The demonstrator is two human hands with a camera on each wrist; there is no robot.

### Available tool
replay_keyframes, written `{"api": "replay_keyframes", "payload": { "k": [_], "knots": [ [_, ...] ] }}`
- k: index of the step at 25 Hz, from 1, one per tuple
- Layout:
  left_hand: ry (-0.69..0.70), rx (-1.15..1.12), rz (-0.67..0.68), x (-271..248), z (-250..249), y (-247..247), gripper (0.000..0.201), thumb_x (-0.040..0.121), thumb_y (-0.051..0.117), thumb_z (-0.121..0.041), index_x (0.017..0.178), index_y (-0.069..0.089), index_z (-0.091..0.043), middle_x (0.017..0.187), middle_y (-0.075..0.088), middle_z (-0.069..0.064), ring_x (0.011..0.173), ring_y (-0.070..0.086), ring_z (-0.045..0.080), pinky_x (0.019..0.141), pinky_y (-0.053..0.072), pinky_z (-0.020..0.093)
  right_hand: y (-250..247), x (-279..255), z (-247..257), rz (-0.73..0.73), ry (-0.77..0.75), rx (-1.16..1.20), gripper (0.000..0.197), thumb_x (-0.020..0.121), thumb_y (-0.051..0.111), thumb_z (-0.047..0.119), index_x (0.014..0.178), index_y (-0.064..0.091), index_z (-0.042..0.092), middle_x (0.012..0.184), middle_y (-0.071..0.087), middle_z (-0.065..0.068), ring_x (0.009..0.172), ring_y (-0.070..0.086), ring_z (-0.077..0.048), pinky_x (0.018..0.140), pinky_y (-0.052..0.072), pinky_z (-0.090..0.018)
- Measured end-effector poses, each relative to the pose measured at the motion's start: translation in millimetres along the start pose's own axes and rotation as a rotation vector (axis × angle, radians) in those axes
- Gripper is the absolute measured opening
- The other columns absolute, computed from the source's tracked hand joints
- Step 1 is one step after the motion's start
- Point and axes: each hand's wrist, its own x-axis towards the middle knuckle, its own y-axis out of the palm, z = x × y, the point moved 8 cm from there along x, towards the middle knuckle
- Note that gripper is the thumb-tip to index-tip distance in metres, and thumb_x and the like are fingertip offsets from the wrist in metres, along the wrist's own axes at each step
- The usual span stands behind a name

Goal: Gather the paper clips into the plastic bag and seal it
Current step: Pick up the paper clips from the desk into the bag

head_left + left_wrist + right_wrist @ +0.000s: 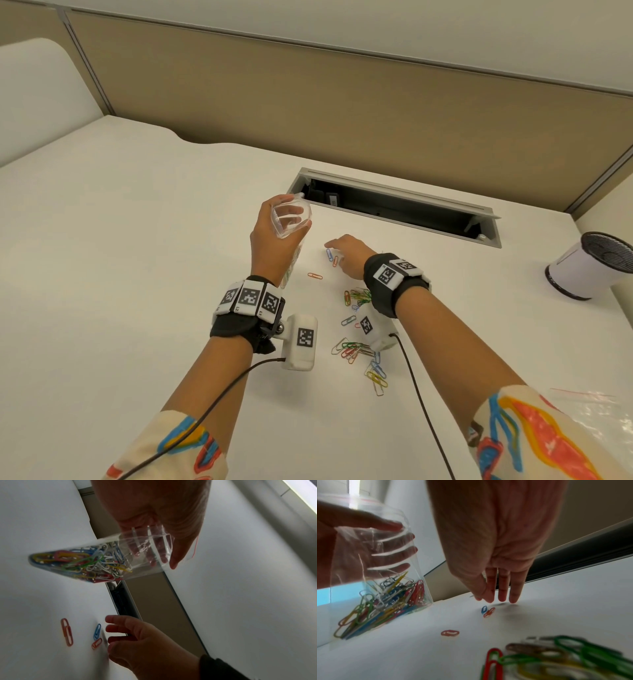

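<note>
My left hand (270, 236) grips a clear zip bag (291, 216) by its open mouth, raised off the white desk (137, 274). Several coloured paper clips lie in the bag's bottom (77, 563) (385, 601). My right hand (337, 251) reaches down with straight fingers (502, 595), tips just above a blue clip (329, 254) (484, 609) and a small orange clip (335, 261) (489, 612); it holds nothing I can see. Another orange clip (314, 276) (67, 631) lies alone to the left. Loose clips form piles under my right wrist (359, 296) and nearer me (352, 349).
An open cable tray slot (394, 209) runs across the desk just behind both hands. A white cup with a black mesh top (589, 267) stands at the far right. A second clear bag (599, 411) lies at the front right. A beige partition (342, 102) backs the desk.
</note>
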Motion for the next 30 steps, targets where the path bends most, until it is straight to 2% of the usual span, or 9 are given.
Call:
{"api": "replay_keyframes", "payload": {
  "k": [3,7,11,14,17,19,22,25,30],
  "knots": [
    [-0.005,0.019,0.002,-1,4,-2,0.044,0.079,0.072,-0.012,0.118,0.052,-0.019,0.104,0.064,-0.002,0.093,0.064,0.004,0.081,0.053,0.013,10,5,12,0.017,-0.083,-0.041,0.050,0.091,0.043,-0.004,0.136,0.047,0.018,0.142,0.041,-0.011,0.131,0.039,-0.029,0.109,0.033,-0.035],
    [-0.009,0.009,0.000,-4,4,-3,0.044,0.079,0.072,-0.011,0.117,0.053,-0.017,0.103,0.065,-0.001,0.093,0.064,0.007,0.079,0.053,0.013,21,-15,29,0.065,-0.248,-0.095,0.045,0.090,0.043,-0.004,0.127,0.058,0.018,0.131,0.051,-0.010,0.122,0.047,-0.028,0.103,0.038,-0.033],
    [-0.026,-0.003,0.011,-12,1,1,0.043,0.079,0.072,-0.010,0.118,0.053,-0.016,0.104,0.064,-0.001,0.091,0.064,0.006,0.071,0.050,0.006,31,-48,29,0.150,-0.311,-0.109,0.043,0.090,0.045,-0.003,0.120,0.064,0.022,0.127,0.055,-0.007,0.116,0.051,-0.026,0.095,0.040,-0.028],
    [-0.042,-0.019,0.027,-22,-4,5,0.043,0.080,0.071,-0.010,0.119,0.053,-0.014,0.105,0.064,0.001,0.092,0.063,0.013,0.064,0.049,0.003,33,-75,22,0.211,-0.282,-0.116,0.041,0.090,0.043,-0.001,0.116,0.067,0.019,0.127,0.058,-0.006,0.115,0.053,-0.024,0.098,0.041,-0.029],
    [-0.036,-0.019,0.040,-32,-10,9,0.044,0.080,0.071,-0.010,0.120,0.052,-0.014,0.107,0.064,0.002,0.095,0.062,0.016,0.065,0.048,0.001,13,-80,-6,0.012,-0.137,0.068,0.042,0.091,0.041,-0.003,0.119,0.065,0.018,0.128,0.058,-0.007,0.117,0.054,-0.023,0.100,0.042,-0.030],
    [-0.032,-0.026,0.050,-37,-14,11,0.044,0.080,0.070,-0.010,0.120,0.052,-0.014,0.109,0.064,0.003,0.096,0.062,0.016,0.065,0.048,0.001,2,-80,-41,-0.145,0.041,0.128,0.045,0.091,0.042,-0.005,0.127,0.057,0.017,0.136,0.050,-0.010,0.124,0.049,-0.026,0.105,0.039,-0.032],
    [-0.027,-0.020,0.067,-45,-17,12,0.044,0.080,0.071,-0.011,0.120,0.052,-0.014,0.106,0.063,0.002,0.097,0.062,0.017,0.067,0.049,0.001,16,-82,-70,-0.067,0.197,0.026,0.054,0.091,0.044,-0.002,0.141,0.040,0.017,0.148,0.033,-0.012,0.136,0.033,-0.030,0.113,0.030,-0.036],
    [-0.020,-0.010,0.072,-51,-17,11,0.044,0.080,0.071,-0.010,0.120,0.052,-0.013,0.105,0.063,0.001,0.096,0.062,0.016,0.069,0.049,0.001,26,-85,-58,-0.038,0.109,0.002,0.051,0.092,0.047,0.002,0.139,0.042,0.019,0.144,0.036,-0.011,0.133,0.033,-0.029,0.112,0.029,-0.036],
    [-0.028,-0.002,0.071,-58,-17,11,0.043,0.080,0.070,-0.010,0.120,0.052,-0.013,0.103,0.062,0.000,0.092,0.061,0.013,0.064,0.047,0.000,42,-99,-31,0.044,-0.040,-0.006,0.043,0.091,0.050,0.002,0.131,0.054,0.019,0.134,0.048,-0.010,0.124,0.046,-0.027,0.106,0.037,-0.033]
  ]
}}
